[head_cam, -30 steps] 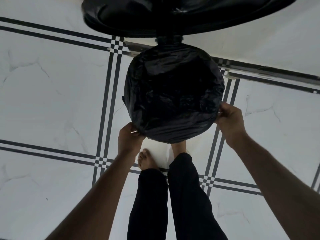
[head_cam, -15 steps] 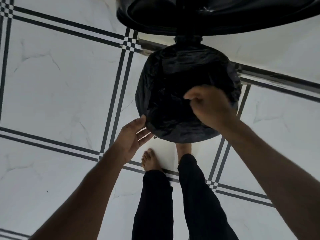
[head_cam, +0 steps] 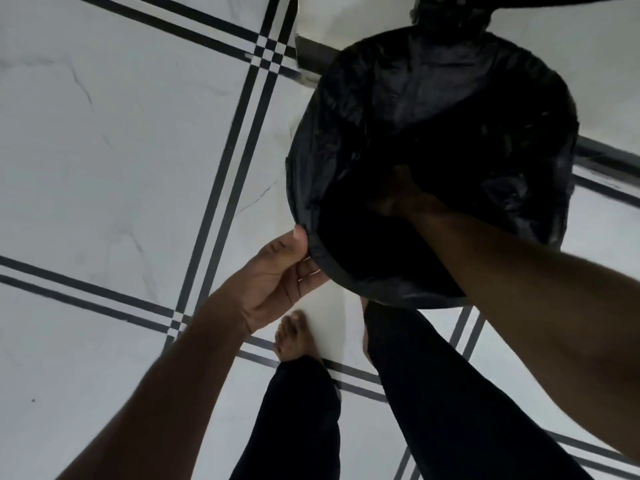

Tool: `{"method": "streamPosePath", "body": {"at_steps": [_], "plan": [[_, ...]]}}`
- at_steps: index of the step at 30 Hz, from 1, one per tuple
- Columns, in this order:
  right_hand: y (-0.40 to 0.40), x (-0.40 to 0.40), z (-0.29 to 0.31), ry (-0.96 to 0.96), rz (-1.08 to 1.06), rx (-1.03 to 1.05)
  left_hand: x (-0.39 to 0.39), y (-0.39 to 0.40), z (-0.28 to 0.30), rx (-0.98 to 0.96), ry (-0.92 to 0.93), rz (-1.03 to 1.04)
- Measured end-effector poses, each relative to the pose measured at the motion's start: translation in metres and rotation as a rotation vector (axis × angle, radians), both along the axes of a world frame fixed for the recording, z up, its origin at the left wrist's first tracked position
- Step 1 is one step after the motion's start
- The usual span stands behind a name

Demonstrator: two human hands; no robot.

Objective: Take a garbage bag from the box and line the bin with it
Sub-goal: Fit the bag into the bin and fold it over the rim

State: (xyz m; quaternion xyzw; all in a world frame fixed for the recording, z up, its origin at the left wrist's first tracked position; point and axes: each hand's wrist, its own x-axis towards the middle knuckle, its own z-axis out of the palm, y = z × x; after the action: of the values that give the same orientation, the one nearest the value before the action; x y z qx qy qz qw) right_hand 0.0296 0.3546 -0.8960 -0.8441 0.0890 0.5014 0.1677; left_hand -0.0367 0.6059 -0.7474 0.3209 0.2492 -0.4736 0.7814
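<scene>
The black garbage bag (head_cam: pixel 408 98) already sits in the bin (head_cam: pixel 568 161), its edge folded over the rim, on the tiled floor (head_cam: pixel 114 150) just ahead of the person's bare feet. The left hand (head_cam: pixel 277 271) pinches the bag's near edge at the rim, while the right hand (head_cam: pixel 398 199) reaches down inside; its fingers are too dark to read. Lining looks nearly done, with only pressing the bag down and snugging the rim left.

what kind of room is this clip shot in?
Likely an indoor home room, perhaps a kitchen or bathroom; can't tell which. Cues: glossy white marble-look floor tiles with black border lines, a bare foot on them, and a small bin lined with a black garbage bag.
</scene>
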Motion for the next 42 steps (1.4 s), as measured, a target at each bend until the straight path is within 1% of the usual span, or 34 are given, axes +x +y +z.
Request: {"method": "streamPosePath", "body": {"at_steps": [3,5,7,9,10,11,13,14,16,18,20,22,23,25,27,28,30,31,33,34,35,36,37,38,40,41,42], "plan": [[0.003,0.009,0.058,0.043,-0.140,0.061,-0.006,-0.007,0.015,0.067,0.048,0.090],[0.004,0.012,0.095,-0.005,-0.241,0.148,-0.008,-0.010,0.029,0.115,0.080,0.144],[-0.002,0.009,0.135,-0.044,-0.447,0.293,-0.008,-0.013,0.043,0.140,0.094,0.173],[-0.014,0.002,0.166,0.044,-0.692,0.473,-0.008,-0.013,0.051,0.165,0.111,0.184],[-0.023,-0.001,0.177,0.076,-0.801,0.506,-0.007,-0.014,0.055,0.181,0.119,0.184],[-0.034,-0.003,0.180,0.067,-0.900,0.482,-0.006,-0.013,0.058,0.201,0.126,0.181],[-0.050,-0.005,0.184,-0.073,-1.040,0.347,-0.004,-0.014,0.061,0.251,0.131,0.168],[-0.054,-0.006,0.184,-0.151,-1.063,0.274,-0.002,-0.014,0.062,0.280,0.135,0.168],[-0.052,-0.007,0.184,-0.194,-1.000,0.222,0.002,-0.017,0.065,0.340,0.130,0.176],[-0.039,-0.008,0.193,-0.193,-0.818,0.193,0.008,-0.020,0.069,0.397,0.114,0.181],[-0.021,-0.006,0.201,-0.249,-0.624,0.138,0.013,-0.023,0.074,0.458,0.107,0.177],[0.001,0.002,0.203,-0.302,-0.521,0.093,0.017,-0.024,0.075,0.517,0.102,0.147],[0.010,0.007,0.200,-0.294,-0.534,0.120,0.017,-0.024,0.074,0.542,0.098,0.127],[0.027,0.024,0.191,-0.233,-0.693,0.245,0.019,-0.021,0.070,0.576,0.080,0.081],[0.033,0.043,0.184,-0.205,-0.824,0.269,0.022,-0.020,0.067,0.593,0.071,0.040],[0.031,0.051,0.181,-0.202,-0.842,0.233,0.023,-0.020,0.067,0.599,0.066,0.027],[0.023,0.055,0.189,-0.177,-0.771,0.143,0.027,-0.020,0.069,0.647,0.048,0.023],[0.020,0.051,0.197,-0.186,-0.731,0.131,0.030,-0.021,0.072,0.703,0.031,0.030],[0.012,0.034,0.219,-0.301,-0.667,0.128,0.036,-0.026,0.077,0.892,-0.044,0.055],[0.007,0.022,0.231,-0.421,-0.634,0.104,0.040,-0.030,0.081,1.021,-0.113,0.054],[0.002,0.009,0.240,-0.582,-0.594,0.045,0.045,-0.032,0.085,1.161,-0.222,0.041],[-0.004,-0.001,0.248,-0.743,-0.548,-0.041,0.050,-0.036,0.090,1.280,-0.372,0.020],[-0.011,-0.009,0.252,-0.845,-0.512,-0.130,0.055,-0.040,0.094,1.360,-0.547,-0.011],[-0.017,-0.013,0.254,-0.873,-0.505,-0.193,0.062,-0.046,0.100,1.376,-0.713,-0.055],[-0.027,-0.015,0.249,-0.828,-0.500,-0.219,0.078,-0.060,0.104,1.314,-0.975,-0.195],[-0.031,-0.014,0.244,-0.821,-0.470,-0.222,0.087,-0.068,0.102,1.277,-1.050,-0.277],[-0.036,-0.012,0.238,-0.831,-0.441,-0.227,0.096,-0.075,0.098,1.231,-1.074,-0.338]]}}
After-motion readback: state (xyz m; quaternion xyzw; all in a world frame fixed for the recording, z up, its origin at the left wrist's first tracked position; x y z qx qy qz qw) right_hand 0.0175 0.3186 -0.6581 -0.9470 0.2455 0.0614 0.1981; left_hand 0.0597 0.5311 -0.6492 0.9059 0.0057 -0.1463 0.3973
